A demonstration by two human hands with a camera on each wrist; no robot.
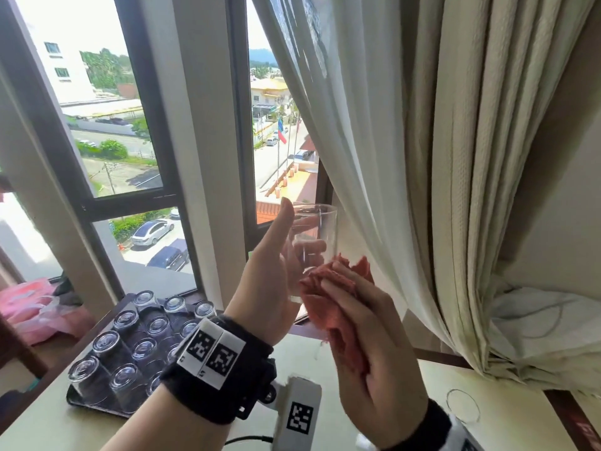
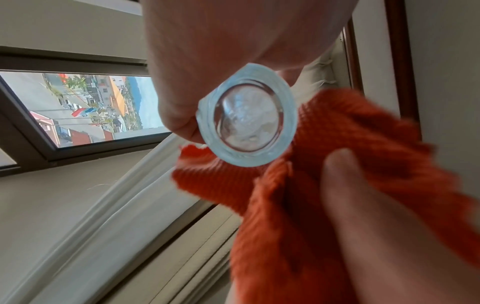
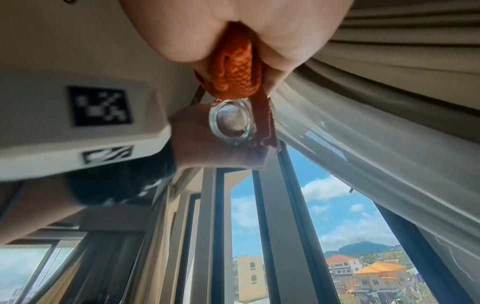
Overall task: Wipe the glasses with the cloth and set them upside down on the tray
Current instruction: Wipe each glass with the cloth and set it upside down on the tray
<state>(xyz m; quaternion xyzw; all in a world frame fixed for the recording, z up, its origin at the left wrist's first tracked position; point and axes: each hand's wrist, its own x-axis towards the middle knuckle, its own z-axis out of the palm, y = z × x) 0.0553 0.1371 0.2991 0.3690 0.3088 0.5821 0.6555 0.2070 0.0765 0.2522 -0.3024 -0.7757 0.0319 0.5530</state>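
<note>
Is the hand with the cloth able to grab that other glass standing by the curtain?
Probably not yet. The right hand is full, gripping the cloth against the held glass. The other glass stands upright close beside that wrist with nothing blocking it, so it looks easy once the grip is free.

Upper-floor hotel-like room: draped curtains [image 1: 439, 157], window [image 1: 130, 125] over street.

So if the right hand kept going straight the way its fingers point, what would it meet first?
The right hand grips the cloth and points up at the glass in the left hand. The cloth already touches the glass's lower side, so the glass comes first; the curtain probably lies behind.
</note>
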